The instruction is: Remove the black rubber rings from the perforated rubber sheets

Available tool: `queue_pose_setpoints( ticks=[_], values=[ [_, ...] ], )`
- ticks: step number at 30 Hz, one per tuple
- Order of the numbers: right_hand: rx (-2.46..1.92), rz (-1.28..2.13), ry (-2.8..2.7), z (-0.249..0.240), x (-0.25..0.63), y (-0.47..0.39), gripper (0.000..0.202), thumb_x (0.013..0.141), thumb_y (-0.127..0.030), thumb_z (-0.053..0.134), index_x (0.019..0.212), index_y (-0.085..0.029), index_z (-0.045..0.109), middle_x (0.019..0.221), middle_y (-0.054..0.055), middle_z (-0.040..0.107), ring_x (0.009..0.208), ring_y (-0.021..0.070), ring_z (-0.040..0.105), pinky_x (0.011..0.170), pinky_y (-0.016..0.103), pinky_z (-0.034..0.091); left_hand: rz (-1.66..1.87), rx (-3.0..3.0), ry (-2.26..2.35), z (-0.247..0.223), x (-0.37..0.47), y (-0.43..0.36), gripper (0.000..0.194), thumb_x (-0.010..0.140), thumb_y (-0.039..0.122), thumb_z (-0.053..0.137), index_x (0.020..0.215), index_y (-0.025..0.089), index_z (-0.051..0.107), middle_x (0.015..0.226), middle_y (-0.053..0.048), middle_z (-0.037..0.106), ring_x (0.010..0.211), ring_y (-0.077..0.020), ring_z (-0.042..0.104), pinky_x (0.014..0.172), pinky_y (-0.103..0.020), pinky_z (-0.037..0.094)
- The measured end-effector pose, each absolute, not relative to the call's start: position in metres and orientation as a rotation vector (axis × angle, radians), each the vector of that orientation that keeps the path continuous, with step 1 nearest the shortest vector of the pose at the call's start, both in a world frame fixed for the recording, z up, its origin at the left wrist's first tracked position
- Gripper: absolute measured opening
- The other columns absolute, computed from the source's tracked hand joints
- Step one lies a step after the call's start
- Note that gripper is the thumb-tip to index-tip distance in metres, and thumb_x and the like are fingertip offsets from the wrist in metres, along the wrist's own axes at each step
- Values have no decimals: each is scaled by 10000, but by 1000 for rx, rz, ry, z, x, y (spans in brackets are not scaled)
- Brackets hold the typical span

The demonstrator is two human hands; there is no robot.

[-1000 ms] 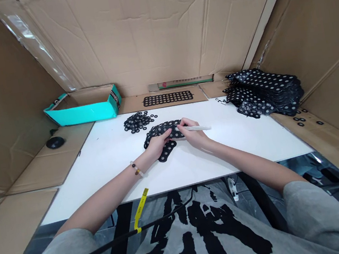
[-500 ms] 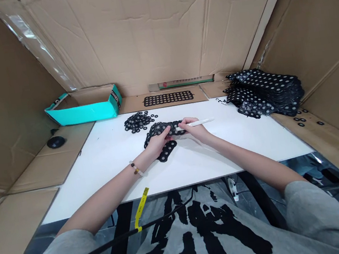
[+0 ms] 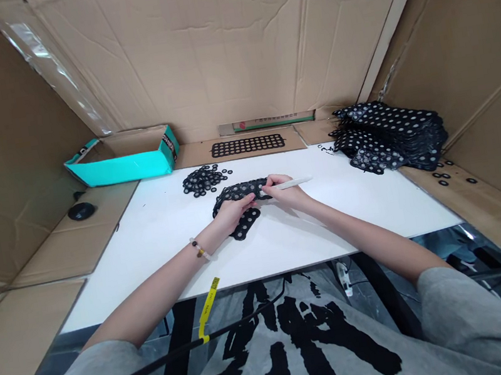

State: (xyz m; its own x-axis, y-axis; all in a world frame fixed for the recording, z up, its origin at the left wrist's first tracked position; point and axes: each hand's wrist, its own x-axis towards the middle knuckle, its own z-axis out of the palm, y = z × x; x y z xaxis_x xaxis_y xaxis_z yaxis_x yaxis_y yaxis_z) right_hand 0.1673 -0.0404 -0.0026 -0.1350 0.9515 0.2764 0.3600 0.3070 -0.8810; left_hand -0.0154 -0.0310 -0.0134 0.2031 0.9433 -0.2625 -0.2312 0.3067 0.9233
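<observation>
Near the middle of the white table, my left hand (image 3: 234, 211) is closed on a black sheet dotted with round pale spots (image 3: 244, 190). A white pen-like tool (image 3: 295, 182) is pinched in my right hand (image 3: 283, 190), its tip at the sheet's right part. Another dotted black piece (image 3: 243, 225) lies below my left hand; whether it joins the held sheet I cannot tell. Small black rings (image 3: 203, 181) form a loose pile just behind and to the left.
A turquoise open box (image 3: 121, 168) stands at the back left, a black mouse-like object (image 3: 82, 211) nearer. A black perforated strip (image 3: 247, 145) lies on cardboard behind. Stacked dotted black sheets (image 3: 394, 133) fill the back right, with several loose rings (image 3: 443, 183) beside them.
My left thumb has shifted slightly down on the dotted sheet. My right hand and the white tool have moved a little left.
</observation>
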Motion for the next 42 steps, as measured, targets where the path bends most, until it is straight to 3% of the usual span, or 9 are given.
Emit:
queue_pose_setpoints(
  ticks=[7, 21, 27, 31, 35, 42],
  values=[
    [-1221, 595, -1776, -4, 158, -50, 234, 843, -359, 470, 669, -211, 419, 627, -22, 487, 613, 140, 419, 589, 273, 287, 991, 845, 1039, -18, -15, -26, 140, 642, 177, 809, 730, 119, 717, 822, -74, 719, 737, -142, 639, 875, -321, 491],
    [-1207, 553, -1758, -11, 154, -41, 233, 846, -354, 471, 667, -210, 433, 612, -26, 476, 605, 141, 424, 590, 271, 286, 970, 876, 967, -21, -23, -19, 146, 632, 193, 819, 733, 133, 731, 826, -77, 730, 766, -155, 649, 910, -318, 496],
    [-1139, 931, -1508, -5, 162, -33, 293, 748, -452, 560, 630, -205, 453, 612, -22, 472, 622, 139, 433, 595, 260, 364, 1000, 836, 974, -11, -21, -24, 51, 683, 164, 757, 703, 128, 728, 789, -66, 720, 687, -139, 623, 869, -309, 505],
    [-1078, 1175, -1195, 0, 169, -29, 369, 657, -502, 620, 632, -211, 394, 636, -28, 459, 640, 134, 467, 640, 277, 455, 1047, 898, 932, -8, -17, -28, 134, 675, 212, 778, 765, 127, 724, 825, -63, 722, 699, -146, 627, 821, -320, 514],
    [-982, 1253, -1179, 4, 166, -33, 391, 644, -499, 662, 636, -208, 400, 664, -31, 466, 681, 131, 496, 705, 301, 496, 992, 981, 858, -9, -14, -29, 303, 697, 348, 781, 905, 135, 729, 959, -87, 728, 787, -183, 650, 767, -338, 525],
    [-1005, 1204, -1262, 5, 160, -39, 392, 657, -519, 674, 625, -210, 435, 664, -17, 501, 696, 150, 522, 713, 347, 532, 1066, 933, 937, -15, -12, -27, 294, 650, 311, 815, 874, 137, 735, 1015, -103, 734, 926, -233, 671, 845, -344, 527]
  ],
)
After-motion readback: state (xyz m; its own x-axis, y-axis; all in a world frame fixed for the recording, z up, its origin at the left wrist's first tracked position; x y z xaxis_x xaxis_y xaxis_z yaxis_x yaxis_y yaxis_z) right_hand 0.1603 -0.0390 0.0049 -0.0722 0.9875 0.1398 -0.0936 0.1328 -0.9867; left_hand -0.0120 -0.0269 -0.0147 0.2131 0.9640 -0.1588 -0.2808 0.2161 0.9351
